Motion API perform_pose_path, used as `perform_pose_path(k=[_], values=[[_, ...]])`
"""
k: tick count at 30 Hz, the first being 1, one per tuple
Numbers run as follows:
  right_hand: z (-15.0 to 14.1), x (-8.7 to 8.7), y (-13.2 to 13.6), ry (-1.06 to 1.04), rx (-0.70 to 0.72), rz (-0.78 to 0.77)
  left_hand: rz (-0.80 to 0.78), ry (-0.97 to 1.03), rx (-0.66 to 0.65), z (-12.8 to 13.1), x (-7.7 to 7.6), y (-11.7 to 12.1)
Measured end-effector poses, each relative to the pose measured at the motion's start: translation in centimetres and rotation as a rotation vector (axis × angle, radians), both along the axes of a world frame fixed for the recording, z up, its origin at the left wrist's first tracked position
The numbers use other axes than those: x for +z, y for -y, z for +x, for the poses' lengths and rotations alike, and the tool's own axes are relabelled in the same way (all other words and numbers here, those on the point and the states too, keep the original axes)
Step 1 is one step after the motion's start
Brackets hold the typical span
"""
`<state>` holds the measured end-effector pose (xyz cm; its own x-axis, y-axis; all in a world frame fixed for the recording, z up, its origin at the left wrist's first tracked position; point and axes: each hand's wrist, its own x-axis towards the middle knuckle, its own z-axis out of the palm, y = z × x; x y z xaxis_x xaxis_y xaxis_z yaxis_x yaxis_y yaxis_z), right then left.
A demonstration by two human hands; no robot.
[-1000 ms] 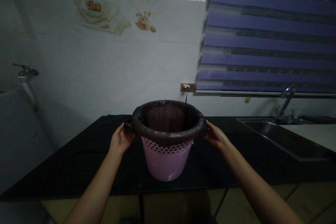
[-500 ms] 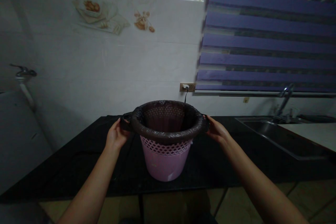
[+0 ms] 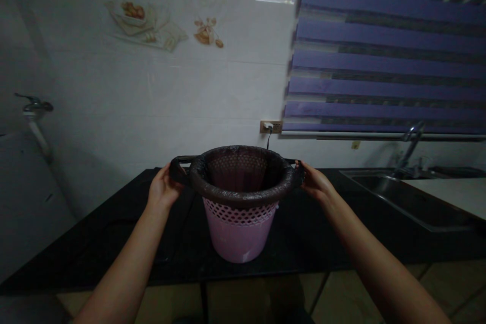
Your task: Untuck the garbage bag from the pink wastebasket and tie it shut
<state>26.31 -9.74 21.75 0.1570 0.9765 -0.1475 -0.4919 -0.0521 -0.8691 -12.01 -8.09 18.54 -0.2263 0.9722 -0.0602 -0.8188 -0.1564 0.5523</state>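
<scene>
A pink trash bin [image 3: 241, 240] with a lattice band below its rim stands upright on the black countertop. Its rim is covered by a dark trash bag [image 3: 243, 196] that lines the inside and is folded over the edge. On the bin's left, my left hand [image 3: 164, 187] is closed on a handle loop of the bag, drawn outward. My right hand [image 3: 314, 182] grips the opposite loop at the right side of the rim. Some fingertips of both hands are hidden behind the bag.
A steel sink [image 3: 410, 200] with a tap [image 3: 412, 147] is set into the countertop [image 3: 311, 238] at right. Behind the bin, a plug with a cable sits in a wall socket [image 3: 271, 126]. Another tap [image 3: 36, 105] is on the left wall, above a pale appliance-like surface [image 3: 34, 202].
My left hand has shifted slightly left, pulling its bag loop farther from the rim. The right loop is also stretched a little outward. The bin stays in place.
</scene>
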Motion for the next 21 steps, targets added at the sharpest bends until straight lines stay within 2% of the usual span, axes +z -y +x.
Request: perform_pose_path(k=[5, 13, 17, 21], values=[[-0.3, 0.7, 0.1, -0.043, -0.041, -0.03, -0.003, 0.006, 0.006, 0.0, 0.5, 0.1], [0.1, 0.4, -0.4, 0.042, -0.038, -0.014, -0.029, -0.056, 0.031, 0.2, 1.5, 0.4], [0.5, -0.5, -0.9, 0.188, -0.025, 0.041, -0.003, -0.125, 0.017, 0.0, 1.1, 0.5], [1.7, -2.3, -1.7, 0.408, -0.035, 0.119, -0.035, -0.284, 0.003, -0.3, 0.1, 0.7]])
